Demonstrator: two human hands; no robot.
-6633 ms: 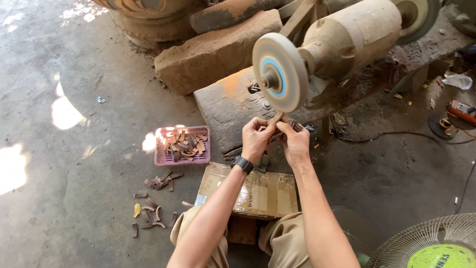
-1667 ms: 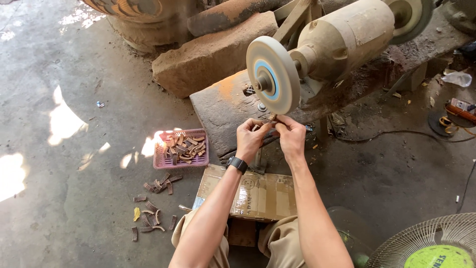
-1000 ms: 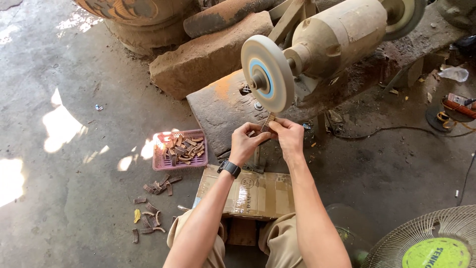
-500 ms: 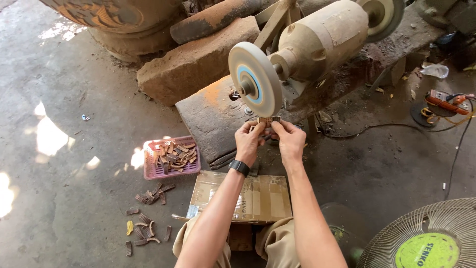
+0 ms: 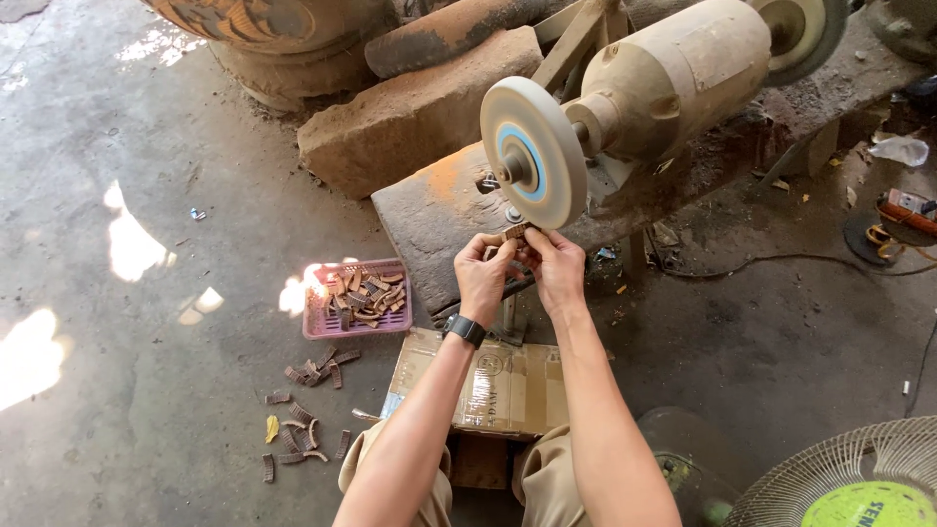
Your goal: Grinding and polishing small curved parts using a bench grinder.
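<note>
While both hands are pinching one small brown piece (image 5: 514,234), the wheel is waiting just above.

The left hand (image 5: 485,276) and right hand (image 5: 556,270) are squeezing the piece between closed fingertips, right under the round grinding wheel (image 5: 534,153). Left of the fingers, a pink basket (image 5: 355,300) is holding many pieces, and more are lying on the floor (image 5: 176,410). Open floor is spreading left; the stone block (image 5: 444,210) is crowding behind.

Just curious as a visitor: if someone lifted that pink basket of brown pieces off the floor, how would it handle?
The pink basket looks like thin, openwork plastic, so probably light and slightly bendy. It sits low and flat, unlikely to tip. The loose brown pieces could shift or spill.
</note>
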